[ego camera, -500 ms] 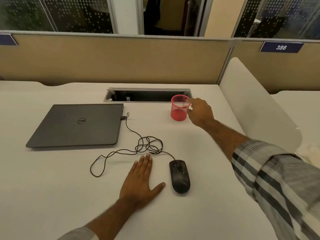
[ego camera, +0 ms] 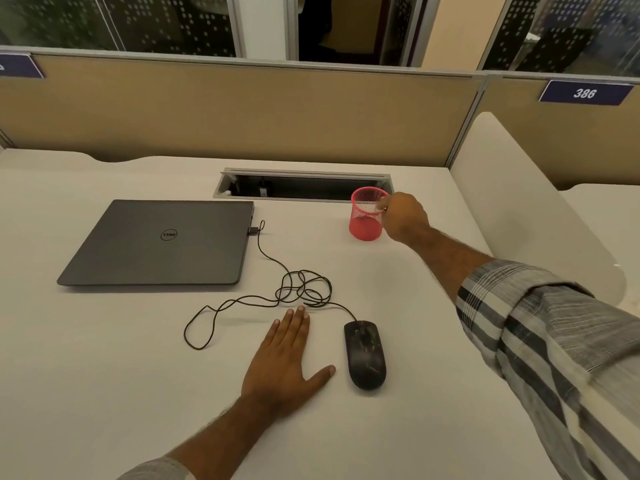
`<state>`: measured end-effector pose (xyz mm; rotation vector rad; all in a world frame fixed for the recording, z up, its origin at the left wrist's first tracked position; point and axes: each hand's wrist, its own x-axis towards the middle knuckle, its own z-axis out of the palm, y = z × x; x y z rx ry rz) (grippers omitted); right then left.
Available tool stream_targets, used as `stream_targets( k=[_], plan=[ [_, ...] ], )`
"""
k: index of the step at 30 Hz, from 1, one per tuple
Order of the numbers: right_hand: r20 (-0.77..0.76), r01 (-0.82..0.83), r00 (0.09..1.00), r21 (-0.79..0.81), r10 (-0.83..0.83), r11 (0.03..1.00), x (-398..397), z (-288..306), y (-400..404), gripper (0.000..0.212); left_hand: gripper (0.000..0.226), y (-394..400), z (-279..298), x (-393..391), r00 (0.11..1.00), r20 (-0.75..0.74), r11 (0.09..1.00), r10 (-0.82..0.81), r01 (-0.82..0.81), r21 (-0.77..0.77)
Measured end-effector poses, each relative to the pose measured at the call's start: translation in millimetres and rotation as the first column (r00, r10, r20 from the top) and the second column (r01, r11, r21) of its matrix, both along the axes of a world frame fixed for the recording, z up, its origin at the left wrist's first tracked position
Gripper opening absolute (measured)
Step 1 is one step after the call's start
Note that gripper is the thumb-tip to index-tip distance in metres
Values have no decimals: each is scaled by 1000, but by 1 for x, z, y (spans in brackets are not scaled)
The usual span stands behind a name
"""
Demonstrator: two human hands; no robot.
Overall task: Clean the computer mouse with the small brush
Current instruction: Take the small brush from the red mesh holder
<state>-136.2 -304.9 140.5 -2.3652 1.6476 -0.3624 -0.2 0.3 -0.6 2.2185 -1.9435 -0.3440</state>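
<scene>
Left hand (ego camera: 284, 362) flat beside mouse (ego camera: 364, 355); right hand (ego camera: 405, 216) at red cup's (ego camera: 366, 220) rim.

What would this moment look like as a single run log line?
stage: fetching brush | right hand: at red mesh cup rim, pinching something pale | left hand: flat on desk | mouse: untouched

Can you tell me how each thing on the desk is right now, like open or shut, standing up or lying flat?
laptop: shut, flat, cable plugged in.
mouse: flat on desk, dusty, untouched.
mouse cable: tangled in loops.
red mesh cup: upright.
desk cable box: open.
left hand: flat on desk, fingers straight.
right hand: at the cup's rim, pinching something pale; too small to tell what.
</scene>
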Motion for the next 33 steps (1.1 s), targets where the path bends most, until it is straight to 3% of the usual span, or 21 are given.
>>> stream_targets(
  k=[5, 12, 15, 21, 26, 30, 33],
  plan=[
    [58, 10, 998, -76, -5, 997, 1, -1, -3, 29, 106, -1, -1, 0, 1000, -5, 1000, 10, -10, 1],
    [220, -123, 953, -343, 207, 931, -14, -1, 5, 24, 106, 0, 0, 0, 1000, -5, 1000, 10, -10, -11],
    [320, -68, 918, -457, 235, 887, -18, 10, 13, 20, 106, 0, 1, 0, 1000, 10, 1000, 7, -6, -18],
    [588, 136, 787, -457, 184, 879, -33, 24, 36, 11, 104, 1, 3, -1, 1000, 15, 999, 1, -1, -34],
    [805, 291, 592, -257, 37, 922, -57, 9, 64, 20, 104, 0, 4, -1, 1000, 23, 999, -8, 9, -35],
    [931, 319, 274, 147, -239, 936, -74, -10, 88, 17, 103, 1, 5, -1, 1000, 20, 999, -7, 8, -37],
    [873, 200, 30, 471, -486, 859, -88, -21, 112, 10, 103, 1, 5, -1, 999, 33, 999, -5, 7, -45]
  ],
)
